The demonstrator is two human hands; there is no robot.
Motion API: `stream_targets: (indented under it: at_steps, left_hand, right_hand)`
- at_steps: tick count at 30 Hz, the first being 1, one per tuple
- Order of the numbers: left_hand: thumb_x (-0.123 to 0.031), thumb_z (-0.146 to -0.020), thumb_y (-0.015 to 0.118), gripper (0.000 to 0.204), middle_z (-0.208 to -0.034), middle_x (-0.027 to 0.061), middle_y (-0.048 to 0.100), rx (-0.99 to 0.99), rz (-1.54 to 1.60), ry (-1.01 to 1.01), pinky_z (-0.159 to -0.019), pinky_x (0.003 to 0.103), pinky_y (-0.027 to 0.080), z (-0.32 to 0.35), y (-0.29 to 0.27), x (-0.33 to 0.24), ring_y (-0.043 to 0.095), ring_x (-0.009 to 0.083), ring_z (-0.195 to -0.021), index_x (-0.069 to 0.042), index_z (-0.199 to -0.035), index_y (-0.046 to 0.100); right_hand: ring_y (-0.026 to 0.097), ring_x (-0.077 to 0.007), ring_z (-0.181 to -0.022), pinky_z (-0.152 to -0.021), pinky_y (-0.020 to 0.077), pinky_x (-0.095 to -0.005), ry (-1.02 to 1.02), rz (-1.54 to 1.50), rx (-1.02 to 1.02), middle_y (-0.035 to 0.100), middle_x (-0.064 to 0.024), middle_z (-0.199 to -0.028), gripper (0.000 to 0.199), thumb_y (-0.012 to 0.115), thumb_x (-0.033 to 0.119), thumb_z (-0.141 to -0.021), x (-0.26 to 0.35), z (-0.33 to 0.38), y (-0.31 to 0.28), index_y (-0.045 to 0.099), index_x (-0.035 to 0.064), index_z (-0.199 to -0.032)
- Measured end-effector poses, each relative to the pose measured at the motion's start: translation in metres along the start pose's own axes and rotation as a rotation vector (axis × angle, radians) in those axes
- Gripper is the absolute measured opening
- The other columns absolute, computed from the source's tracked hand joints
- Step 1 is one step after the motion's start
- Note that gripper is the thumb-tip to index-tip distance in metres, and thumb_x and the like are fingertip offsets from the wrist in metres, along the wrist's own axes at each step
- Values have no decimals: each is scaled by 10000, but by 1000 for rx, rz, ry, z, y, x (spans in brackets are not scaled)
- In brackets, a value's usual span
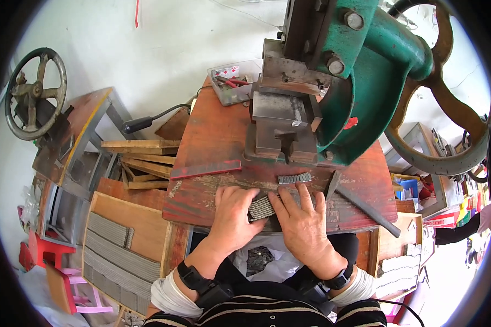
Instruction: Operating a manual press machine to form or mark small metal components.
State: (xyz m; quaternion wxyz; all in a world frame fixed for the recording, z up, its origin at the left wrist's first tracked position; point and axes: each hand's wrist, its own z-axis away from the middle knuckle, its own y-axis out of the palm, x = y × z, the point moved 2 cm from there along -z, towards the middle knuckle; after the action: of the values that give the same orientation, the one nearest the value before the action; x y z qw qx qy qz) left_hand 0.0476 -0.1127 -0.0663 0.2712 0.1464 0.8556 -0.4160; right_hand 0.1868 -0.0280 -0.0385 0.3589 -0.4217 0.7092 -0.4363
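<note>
A small bundle of grey ridged metal strips (262, 208) lies at the front of the worn red wooden table (202, 141). My left hand (232, 218) closes on its left side, with thumb and index finger around it. On its right is my right hand (306, 229), fingers stretched out and apart, the nearest one against the bundle. Just beyond the right fingertips rests a single toothed metal strip (294, 178). A hammer (363, 204) lies to the right, its handle over the table's front edge. The bundle's underside is hidden.
A green hand press (360, 109) with a large wheel (442, 158) towers at the back right, its steel die block (283, 139) facing me. A red bar (206, 170) and a plastic tool box (232, 90) sit on the table. Left below, a wooden tray (153, 231) holds rows of strips.
</note>
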Motion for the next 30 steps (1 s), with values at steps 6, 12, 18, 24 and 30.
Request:
stream_targets:
  at_steps: [6,12,18,24,30]
  left_hand:
    - [-287,-616,842,536,-981,97,595,110,-359,-32,-933,485,340,-8,8,-23,516,303,-1010,-47,-1060,661]
    - [-281,-663,839,485,-980,121,571,66,-380,20,-866,485,385,-14,21,-31,532,321,-972,-17,-1004,616]
    - [-221,-700,818,491,-965,165,571,-27,-288,84,-754,442,448,-17,40,-12,553,364,-887,4,-1052,559]
    - [-283,-811,775,424,-940,154,607,-111,343,-292,-714,425,469,-15,6,-7,592,298,-851,10,-1050,584]
    - [-522,-909,604,535,-862,79,509,-81,2029,-696,-696,318,388,-4,-25,-6,458,186,-761,-10,-1066,585]
  right_hand:
    - [482,-328,-1212,-980,362,-546,-10,-131,-16,544,-96,-1282,484,596,145,-794,-11,2,11,588,58,-1270]
    - [543,-352,-1092,-906,458,-456,65,-455,-369,581,-139,-1200,431,737,8,-677,-51,30,0,657,46,-1099]
    - [562,-363,-1028,-862,489,-451,123,-524,-478,587,-138,-1150,404,727,-20,-686,-63,45,20,659,51,-1078]
    - [568,-376,-996,-827,503,-453,135,-545,-547,593,-145,-1108,385,725,-52,-668,-61,43,20,660,49,-1034]
    - [570,-388,-984,-834,499,-458,155,-521,-553,604,-153,-1070,362,707,-54,-656,-58,43,18,661,39,-1002]
